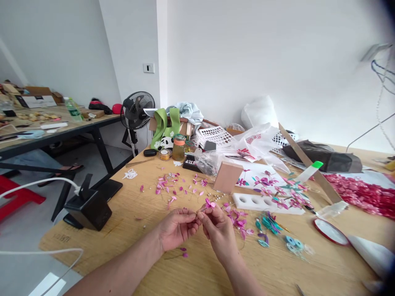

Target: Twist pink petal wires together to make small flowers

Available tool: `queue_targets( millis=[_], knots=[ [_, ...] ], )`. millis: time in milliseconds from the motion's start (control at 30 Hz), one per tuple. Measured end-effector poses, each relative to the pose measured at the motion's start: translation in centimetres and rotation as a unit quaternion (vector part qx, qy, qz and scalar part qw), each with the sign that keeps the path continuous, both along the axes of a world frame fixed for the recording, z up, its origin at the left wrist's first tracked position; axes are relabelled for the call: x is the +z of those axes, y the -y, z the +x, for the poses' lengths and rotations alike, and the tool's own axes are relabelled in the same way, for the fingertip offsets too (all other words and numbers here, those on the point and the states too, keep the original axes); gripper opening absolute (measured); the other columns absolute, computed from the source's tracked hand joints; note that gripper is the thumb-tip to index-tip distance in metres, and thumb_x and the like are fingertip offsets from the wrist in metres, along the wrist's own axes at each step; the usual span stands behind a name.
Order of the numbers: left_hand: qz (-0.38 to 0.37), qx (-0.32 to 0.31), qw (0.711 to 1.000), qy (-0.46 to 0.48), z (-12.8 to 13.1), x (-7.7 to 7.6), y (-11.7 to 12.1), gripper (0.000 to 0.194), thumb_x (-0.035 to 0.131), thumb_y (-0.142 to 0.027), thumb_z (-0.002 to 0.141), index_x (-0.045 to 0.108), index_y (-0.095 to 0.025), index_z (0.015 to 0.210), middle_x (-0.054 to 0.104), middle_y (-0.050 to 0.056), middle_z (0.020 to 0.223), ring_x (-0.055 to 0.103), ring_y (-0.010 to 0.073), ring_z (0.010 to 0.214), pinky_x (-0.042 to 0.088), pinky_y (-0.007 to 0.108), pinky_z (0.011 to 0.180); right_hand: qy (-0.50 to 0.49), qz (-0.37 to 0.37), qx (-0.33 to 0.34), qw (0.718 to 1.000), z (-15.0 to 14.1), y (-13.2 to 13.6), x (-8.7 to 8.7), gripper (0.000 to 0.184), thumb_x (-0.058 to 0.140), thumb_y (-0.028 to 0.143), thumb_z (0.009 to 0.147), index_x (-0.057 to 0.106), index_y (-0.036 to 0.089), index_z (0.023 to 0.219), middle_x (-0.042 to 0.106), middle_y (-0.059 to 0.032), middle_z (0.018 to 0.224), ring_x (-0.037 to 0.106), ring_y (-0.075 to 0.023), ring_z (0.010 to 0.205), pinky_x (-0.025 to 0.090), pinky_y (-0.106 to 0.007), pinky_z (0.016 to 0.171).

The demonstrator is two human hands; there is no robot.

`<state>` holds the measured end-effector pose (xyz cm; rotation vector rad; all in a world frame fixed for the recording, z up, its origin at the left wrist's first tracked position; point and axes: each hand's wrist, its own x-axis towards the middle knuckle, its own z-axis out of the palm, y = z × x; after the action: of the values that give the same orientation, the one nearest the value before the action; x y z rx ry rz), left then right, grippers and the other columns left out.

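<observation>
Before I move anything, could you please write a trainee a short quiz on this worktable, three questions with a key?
1. Multiple choice: the fingertips of the left hand and right hand meet near a small flower. What colour is it?
a) green
b) pink
c) yellow

2. True or false: the left hand is resting on the brown block.

3. Fill in the blank: as the person sees it, the white tray with round hollows lies to the ____ of both hands.

Key: 1 b; 2 false; 3 right.
</observation>
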<state>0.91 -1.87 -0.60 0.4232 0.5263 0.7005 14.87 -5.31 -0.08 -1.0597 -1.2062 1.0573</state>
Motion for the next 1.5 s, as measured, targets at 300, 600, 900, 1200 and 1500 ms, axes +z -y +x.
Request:
queue_targets(
  millis=[300,600,900,1200,1500],
  knots=[
    [0.035,0.001,0.999,-0.001,-0.1,0.2,0.2,0.007,0.072,-0.007,0.068,0.068,-0.004,0.072,0.064,0.005,0.062,0.059,0.0060,0.055,0.045,0.013,0.052,0.017,-0.001,-0.003,1.000,0.1,-0.1,0.2,0.028,0.068,0.043,0.074,0.060,0.016,0.068,0.048,0.0024,0.065,0.038,-0.0044,0.042,0.030,-0.018,0.035],
    [0.046,0.119,0.991,-0.029,-0.6,0.6,-0.8,0.004,0.069,-0.006,0.069,0.066,-0.006,0.068,0.064,0.005,0.066,0.058,0.0057,0.055,0.047,0.014,0.054,0.296,0.062,-0.051,0.952,0.0,0.1,-0.2,0.027,0.052,0.039,0.087,0.063,0.018,0.100,0.060,-0.0027,0.070,0.051,-0.0121,0.053,0.040,-0.023,0.051],
    [0.163,0.196,0.950,-0.180,-0.6,0.1,-1.5,0.018,0.076,-0.022,0.061,0.063,-0.009,0.063,0.062,0.002,0.057,0.055,0.0096,0.050,0.044,0.022,0.054,0.546,0.199,-0.046,0.812,-0.4,0.8,-0.3,0.020,0.043,0.016,0.092,0.063,0.020,0.092,0.055,-0.0031,0.074,0.051,-0.0142,0.066,0.032,-0.023,0.056],
    [0.543,0.205,0.645,-0.498,-0.9,-0.3,-0.3,0.016,0.056,-0.016,0.077,0.060,-0.019,0.062,0.057,0.002,0.062,0.048,0.0156,0.059,0.033,0.026,0.060,0.613,0.240,-0.018,0.752,-0.5,1.1,0.8,0.008,0.055,0.010,0.083,0.057,0.017,0.081,0.052,-0.0058,0.084,0.043,-0.0191,0.078,0.036,-0.030,0.067],
    [0.696,0.018,0.549,-0.463,-1.6,0.3,-0.2,0.021,0.043,-0.004,0.080,0.057,-0.019,0.074,0.058,0.004,0.076,0.051,0.0192,0.074,0.035,0.029,0.068,0.553,0.212,-0.041,0.804,1.0,0.6,1.9,0.018,0.048,0.012,0.089,0.061,0.018,0.077,0.051,-0.0049,0.083,0.043,-0.0175,0.080,0.036,-0.029,0.067]
  ],
)
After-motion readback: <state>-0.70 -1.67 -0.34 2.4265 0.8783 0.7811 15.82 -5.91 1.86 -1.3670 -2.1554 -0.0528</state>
